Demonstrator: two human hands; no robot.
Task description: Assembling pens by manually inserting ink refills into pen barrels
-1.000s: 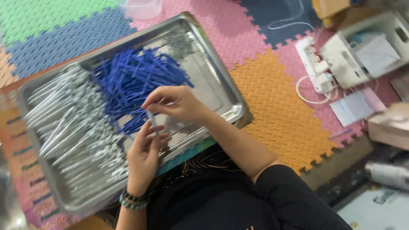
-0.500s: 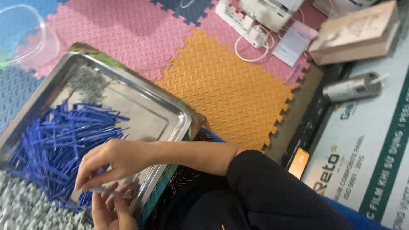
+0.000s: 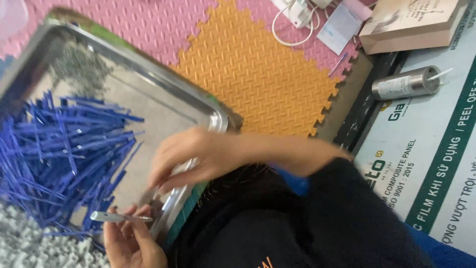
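Note:
My left hand sits at the bottom edge, holding a thin silver stick level over the near rim of a steel tray. My right hand, blurred, hovers just above and right of it, fingers curled and pointing down toward the stick; I cannot tell whether it holds anything. A heap of thin blue sticks fills the tray's left part. Grey-white pieces lie at the bottom left.
Foam mats in orange and pink lie beyond the tray. A silver canister, a cardboard box, a white plug with cable and printed sheets lie at the right.
The view has swung right and closer to the tray's corner. My right hand has lifted off the blue heap toward the tray rim, above the silver stick my left hand now shows.

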